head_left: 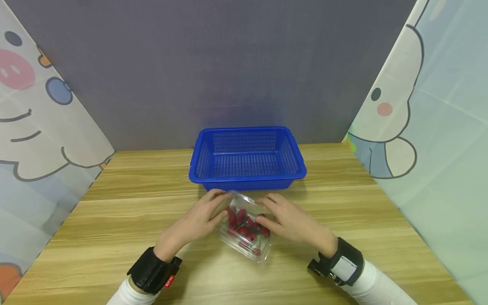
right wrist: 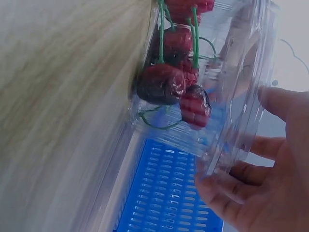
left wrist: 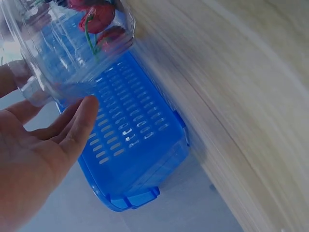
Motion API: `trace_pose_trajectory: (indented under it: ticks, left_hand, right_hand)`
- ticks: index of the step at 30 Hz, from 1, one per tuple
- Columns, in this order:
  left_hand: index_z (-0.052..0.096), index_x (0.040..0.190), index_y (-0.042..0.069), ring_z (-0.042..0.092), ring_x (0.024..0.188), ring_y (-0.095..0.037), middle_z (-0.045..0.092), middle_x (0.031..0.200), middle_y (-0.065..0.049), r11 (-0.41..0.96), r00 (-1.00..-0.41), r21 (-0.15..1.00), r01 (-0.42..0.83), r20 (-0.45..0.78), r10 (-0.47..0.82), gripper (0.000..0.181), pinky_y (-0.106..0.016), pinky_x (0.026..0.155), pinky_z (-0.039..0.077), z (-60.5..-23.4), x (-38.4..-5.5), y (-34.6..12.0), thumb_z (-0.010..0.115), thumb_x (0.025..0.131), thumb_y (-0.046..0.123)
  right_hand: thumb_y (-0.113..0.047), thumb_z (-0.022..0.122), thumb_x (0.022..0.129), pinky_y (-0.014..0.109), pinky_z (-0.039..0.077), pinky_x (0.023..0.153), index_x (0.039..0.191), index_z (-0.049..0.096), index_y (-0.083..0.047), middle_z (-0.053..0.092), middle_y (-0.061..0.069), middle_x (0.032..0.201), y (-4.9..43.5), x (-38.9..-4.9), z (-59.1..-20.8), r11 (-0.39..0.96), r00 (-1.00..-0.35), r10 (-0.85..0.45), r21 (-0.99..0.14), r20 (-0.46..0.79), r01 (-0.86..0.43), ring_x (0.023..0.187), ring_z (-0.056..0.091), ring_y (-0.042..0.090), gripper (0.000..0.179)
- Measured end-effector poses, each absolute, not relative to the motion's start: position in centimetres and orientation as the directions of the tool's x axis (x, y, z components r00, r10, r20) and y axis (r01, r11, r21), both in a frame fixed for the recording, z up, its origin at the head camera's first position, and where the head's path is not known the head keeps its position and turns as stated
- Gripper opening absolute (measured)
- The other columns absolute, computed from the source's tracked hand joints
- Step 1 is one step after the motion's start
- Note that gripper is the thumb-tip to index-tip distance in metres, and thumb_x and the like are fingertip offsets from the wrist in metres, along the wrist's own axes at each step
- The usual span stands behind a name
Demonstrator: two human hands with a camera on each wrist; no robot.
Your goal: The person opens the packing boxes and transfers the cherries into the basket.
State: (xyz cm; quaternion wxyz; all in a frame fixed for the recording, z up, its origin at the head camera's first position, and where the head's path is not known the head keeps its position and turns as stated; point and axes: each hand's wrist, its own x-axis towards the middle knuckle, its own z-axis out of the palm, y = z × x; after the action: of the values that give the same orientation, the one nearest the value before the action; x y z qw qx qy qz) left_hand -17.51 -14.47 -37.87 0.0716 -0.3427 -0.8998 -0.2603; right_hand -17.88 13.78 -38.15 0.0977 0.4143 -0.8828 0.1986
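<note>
A clear plastic box [head_left: 237,245] lies at a slant on the table, with several red cherries [head_left: 242,231] on green stems inside it. My left hand [head_left: 198,218] holds its left side, fingers near the far corner and thumb toward the top. On the other side, my right hand [head_left: 291,218] grips the box's rim, the thumb on top and the fingers at the far edge. In the right wrist view, the cherries [right wrist: 161,84] show through the clear wall. The lid looks closed, though reflections blur its seam.
Just beyond the box stands a blue plastic basket [head_left: 248,178] with slotted walls and nothing inside. The wood-grain table [head_left: 152,203] runs back to a grey panel [head_left: 228,63]. Cartoon-printed sheets [head_left: 431,106] flank both sides.
</note>
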Motion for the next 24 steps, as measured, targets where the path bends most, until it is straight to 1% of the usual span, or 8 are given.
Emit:
trace_pose_trajectory:
  ticks: [4,8,11,14,16,18,21,24]
  left_hand:
    - [0.056,0.136,0.002,0.05,0.119,-0.023,0.05,0.129,-0.009,0.638,-0.747,0.389,0.664,0.317,0.585,0.041,-0.035,0.098,0.042,-38.0,-17.6,-14.4,0.064,0.096,0.01]
    - [0.061,0.129,0.0,0.052,0.116,-0.028,0.055,0.124,-0.014,0.627,-0.701,0.318,0.711,0.383,0.602,0.038,-0.038,0.096,0.042,-38.1,-17.7,-14.2,0.068,0.093,0.006]
    - [0.065,0.124,0.002,0.054,0.113,-0.03,0.058,0.12,-0.014,0.625,-0.674,0.271,0.732,0.423,0.606,0.034,-0.04,0.096,0.042,-37.9,-17.7,-13.9,0.07,0.091,0.003]
    - [0.066,0.124,0.004,0.054,0.115,-0.031,0.058,0.123,-0.013,0.659,-0.696,0.253,0.709,0.403,0.594,0.031,-0.044,0.097,0.04,-37.7,-17.5,-13.7,0.067,0.095,0.012]
    - [0.063,0.13,0.005,0.051,0.121,-0.031,0.055,0.13,-0.013,0.693,-0.733,0.257,0.674,0.354,0.581,0.038,-0.048,0.099,0.038,-37.6,-17.3,-13.5,0.062,0.098,0.027]
    - [0.058,0.136,0.006,0.046,0.127,-0.034,0.05,0.137,-0.014,0.728,-0.769,0.258,0.635,0.295,0.567,0.055,-0.054,0.101,0.034,-37.5,-17.1,-13.3,0.056,0.098,0.046]
    - [0.049,0.144,0.006,0.038,0.134,-0.037,0.04,0.147,-0.016,0.767,-0.811,0.262,0.585,0.204,0.549,0.082,-0.059,0.103,0.028,-37.4,-16.8,-13.0,0.046,0.092,0.069]
    - [0.043,0.148,0.005,0.033,0.137,-0.038,0.032,0.151,-0.017,0.787,-0.827,0.256,0.562,0.151,0.541,0.097,-0.06,0.105,0.024,-37.4,-16.6,-12.7,0.04,0.086,0.08]
  right_hand:
    - [-0.043,0.054,0.1,0.029,0.045,0.093,0.129,0.059,-0.007,0.059,0.003,0.119,13.9,-17.8,-38.1,0.588,-0.656,-0.687,-0.292,0.312,-0.754,0.11,0.056,0.014,0.046]
    - [-0.044,0.052,0.101,0.03,0.046,0.092,0.129,0.059,-0.007,0.061,0.004,0.117,13.9,-17.9,-38.1,0.574,-0.651,-0.692,-0.31,0.311,-0.758,0.109,0.058,0.016,0.047]
    - [-0.044,0.052,0.101,0.027,0.047,0.089,0.131,0.058,-0.008,0.061,0.002,0.116,14.0,-17.9,-38.1,0.566,-0.657,-0.691,-0.34,0.301,-0.751,0.105,0.06,0.015,0.047]
    - [-0.042,0.053,0.101,0.024,0.048,0.085,0.132,0.057,-0.008,0.061,0.0,0.116,14.0,-17.9,-38.0,0.551,-0.663,-0.692,-0.386,0.284,-0.74,0.1,0.061,0.011,0.046]
    - [-0.039,0.053,0.102,0.023,0.049,0.082,0.132,0.056,-0.007,0.062,0.0,0.115,14.0,-18.0,-38.0,0.533,-0.661,-0.697,-0.415,0.279,-0.737,0.097,0.061,0.009,0.044]
    - [-0.034,0.053,0.103,0.022,0.05,0.079,0.132,0.056,-0.005,0.062,0.0,0.112,13.9,-18.0,-38.0,0.511,-0.654,-0.703,-0.442,0.279,-0.738,0.093,0.061,0.007,0.042]
    - [-0.026,0.051,0.104,0.022,0.05,0.076,0.128,0.059,-0.002,0.063,-0.001,0.106,13.9,-18.0,-38.0,0.497,-0.645,-0.704,-0.444,0.296,-0.746,0.088,0.06,0.006,0.035]
    - [-0.016,0.049,0.104,0.022,0.049,0.079,0.123,0.063,-0.001,0.064,-0.002,0.102,13.9,-18.1,-38.1,0.503,-0.642,-0.694,-0.418,0.326,-0.756,0.088,0.06,0.007,0.028]
